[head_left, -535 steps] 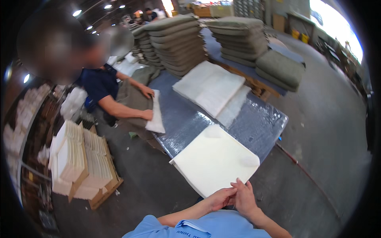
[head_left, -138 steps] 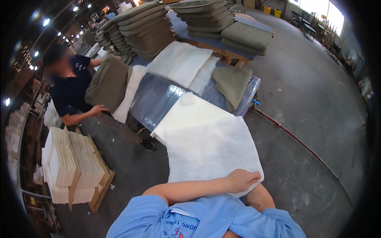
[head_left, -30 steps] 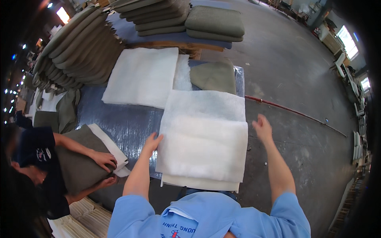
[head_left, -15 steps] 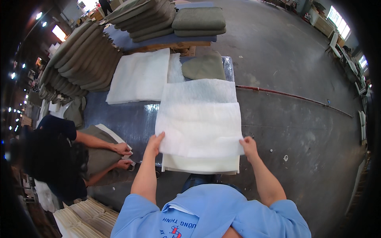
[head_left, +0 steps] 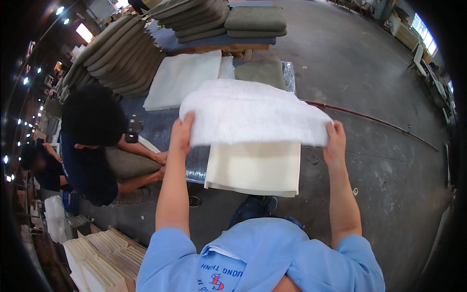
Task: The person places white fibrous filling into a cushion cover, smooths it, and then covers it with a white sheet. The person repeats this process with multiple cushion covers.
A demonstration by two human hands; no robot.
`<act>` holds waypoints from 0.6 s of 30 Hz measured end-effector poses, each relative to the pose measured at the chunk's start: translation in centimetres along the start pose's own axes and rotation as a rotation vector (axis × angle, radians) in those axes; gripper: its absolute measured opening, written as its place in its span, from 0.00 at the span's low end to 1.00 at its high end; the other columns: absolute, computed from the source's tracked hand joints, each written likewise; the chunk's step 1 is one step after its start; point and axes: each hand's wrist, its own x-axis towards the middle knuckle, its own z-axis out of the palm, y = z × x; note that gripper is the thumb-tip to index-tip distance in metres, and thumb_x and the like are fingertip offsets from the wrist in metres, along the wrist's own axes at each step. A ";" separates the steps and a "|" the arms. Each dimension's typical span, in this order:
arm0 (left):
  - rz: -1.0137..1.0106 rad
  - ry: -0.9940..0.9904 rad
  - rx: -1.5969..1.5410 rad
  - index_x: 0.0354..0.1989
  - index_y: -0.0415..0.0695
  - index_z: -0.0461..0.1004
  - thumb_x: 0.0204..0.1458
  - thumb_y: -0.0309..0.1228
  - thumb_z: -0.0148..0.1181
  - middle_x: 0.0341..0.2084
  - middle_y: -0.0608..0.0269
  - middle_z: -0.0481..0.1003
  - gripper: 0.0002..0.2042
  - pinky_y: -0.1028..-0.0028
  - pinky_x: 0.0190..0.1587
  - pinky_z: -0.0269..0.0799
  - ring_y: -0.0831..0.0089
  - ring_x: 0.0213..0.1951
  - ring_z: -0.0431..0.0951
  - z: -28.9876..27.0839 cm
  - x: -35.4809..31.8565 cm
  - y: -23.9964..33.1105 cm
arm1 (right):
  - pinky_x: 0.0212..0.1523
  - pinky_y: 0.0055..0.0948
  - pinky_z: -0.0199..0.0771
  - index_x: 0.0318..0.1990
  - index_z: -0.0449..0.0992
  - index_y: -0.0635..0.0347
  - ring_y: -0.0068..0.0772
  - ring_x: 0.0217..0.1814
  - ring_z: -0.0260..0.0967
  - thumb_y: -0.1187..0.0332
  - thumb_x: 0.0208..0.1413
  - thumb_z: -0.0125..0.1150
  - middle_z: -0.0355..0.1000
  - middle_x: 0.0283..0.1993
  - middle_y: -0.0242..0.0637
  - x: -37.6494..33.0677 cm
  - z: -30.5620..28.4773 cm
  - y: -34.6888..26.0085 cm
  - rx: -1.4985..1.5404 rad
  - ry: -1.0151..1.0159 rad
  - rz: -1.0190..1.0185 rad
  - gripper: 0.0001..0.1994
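A white sheet of fluffy batting [head_left: 253, 112] stretches between my two hands, raised above a cream foam slab [head_left: 255, 168]. My left hand [head_left: 182, 130] pinches its left end, thumb on top. At the right end, my right hand [head_left: 335, 141] grips the other corner, slightly blurred. The foam slab lies at the near edge of a blue, plastic-wrapped table [head_left: 197, 168] and overhangs it a little. The batting hides the far part of the slab; I cannot tell whether its underside touches it.
Beyond lie white batting sheets [head_left: 185, 75] and a grey-green padded piece [head_left: 262, 70]. Tall stacks of grey-green cushions [head_left: 121, 58] stand far left. At left, a co-worker's hands [head_left: 160, 165] hold a grey-green cover. Cream foam pieces [head_left: 99, 263] are stacked lower left; a reddish pipe [head_left: 369, 118] crosses the floor.
The batting has been lifted off the foam slab and pulled wider, its near edge raised and moved away from me. My hands have moved farther apart and up. The co-worker has leaned in.
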 end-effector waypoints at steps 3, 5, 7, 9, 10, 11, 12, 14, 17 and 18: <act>-0.069 0.057 0.145 0.59 0.35 0.73 0.62 0.42 0.66 0.49 0.55 0.81 0.25 0.65 0.49 0.80 0.66 0.47 0.82 -6.7 -3.2 -5.6 | 0.46 0.23 0.70 0.43 0.71 0.57 0.15 0.41 0.66 0.67 0.67 0.62 0.70 0.38 0.24 -6.1 -1.8 4.5 0.000 0.009 0.150 0.06; -0.111 0.090 0.242 0.56 0.36 0.77 0.62 0.39 0.66 0.45 0.58 0.82 0.21 0.68 0.45 0.78 0.71 0.43 0.82 -9.0 -3.9 -10.0 | 0.43 0.23 0.68 0.41 0.71 0.56 0.15 0.40 0.65 0.68 0.67 0.62 0.70 0.37 0.23 -9.3 -3.5 9.4 -0.024 0.045 0.296 0.06; -0.211 0.144 0.230 0.56 0.36 0.77 0.62 0.38 0.67 0.45 0.58 0.82 0.20 0.69 0.46 0.77 0.71 0.43 0.82 -8.5 -3.3 -13.8 | 0.41 0.22 0.68 0.40 0.71 0.55 0.16 0.38 0.65 0.67 0.66 0.64 0.70 0.35 0.24 -11.0 -5.5 13.0 -0.160 0.101 0.385 0.07; -0.229 0.176 0.302 0.56 0.35 0.77 0.62 0.37 0.66 0.45 0.57 0.82 0.20 0.69 0.46 0.77 0.71 0.43 0.81 -8.3 -3.1 -16.0 | 0.38 0.23 0.69 0.40 0.71 0.55 0.17 0.35 0.67 0.66 0.65 0.66 0.71 0.34 0.25 -11.3 -6.5 15.0 -0.324 0.115 0.451 0.08; -0.235 0.202 0.346 0.56 0.35 0.77 0.62 0.37 0.65 0.45 0.57 0.82 0.20 0.69 0.46 0.77 0.71 0.43 0.81 -8.7 -3.2 -16.7 | 0.36 0.22 0.67 0.40 0.71 0.55 0.16 0.34 0.66 0.66 0.65 0.66 0.70 0.33 0.25 -11.4 -6.4 15.6 -0.367 0.129 0.456 0.08; -0.235 0.201 0.382 0.55 0.34 0.77 0.62 0.37 0.65 0.45 0.57 0.82 0.20 0.70 0.46 0.77 0.71 0.43 0.81 -9.1 -3.3 -17.1 | 0.35 0.21 0.65 0.40 0.71 0.55 0.15 0.33 0.64 0.66 0.65 0.65 0.70 0.33 0.24 -11.3 -6.0 16.3 -0.410 0.143 0.458 0.08; -0.242 0.197 0.417 0.55 0.34 0.77 0.63 0.37 0.64 0.45 0.56 0.82 0.19 0.70 0.46 0.76 0.72 0.43 0.81 -9.4 -3.4 -17.6 | 0.33 0.20 0.64 0.40 0.71 0.56 0.14 0.32 0.63 0.66 0.65 0.65 0.69 0.32 0.24 -11.3 -5.7 16.8 -0.459 0.159 0.465 0.08; -0.251 0.170 0.470 0.55 0.34 0.78 0.63 0.37 0.63 0.45 0.56 0.82 0.19 0.70 0.46 0.76 0.72 0.43 0.81 -9.7 -3.3 -18.2 | 0.32 0.20 0.62 0.39 0.71 0.56 0.14 0.31 0.62 0.66 0.65 0.65 0.68 0.31 0.23 -11.2 -5.7 16.7 -0.478 0.165 0.461 0.08; -0.231 0.168 0.505 0.55 0.34 0.78 0.64 0.37 0.62 0.44 0.57 0.82 0.19 0.70 0.46 0.76 0.72 0.42 0.81 -11.2 -3.3 -17.8 | 0.31 0.21 0.63 0.38 0.71 0.56 0.14 0.30 0.61 0.66 0.65 0.65 0.68 0.30 0.23 -11.8 -5.0 16.2 -0.457 0.156 0.455 0.08; -0.210 0.167 0.474 0.54 0.34 0.78 0.64 0.37 0.61 0.44 0.58 0.82 0.19 0.70 0.45 0.76 0.72 0.42 0.81 -11.0 -3.1 -17.8 | 0.31 0.22 0.63 0.38 0.71 0.56 0.15 0.30 0.61 0.66 0.65 0.65 0.68 0.29 0.23 -11.9 -5.2 15.9 -0.456 0.165 0.439 0.08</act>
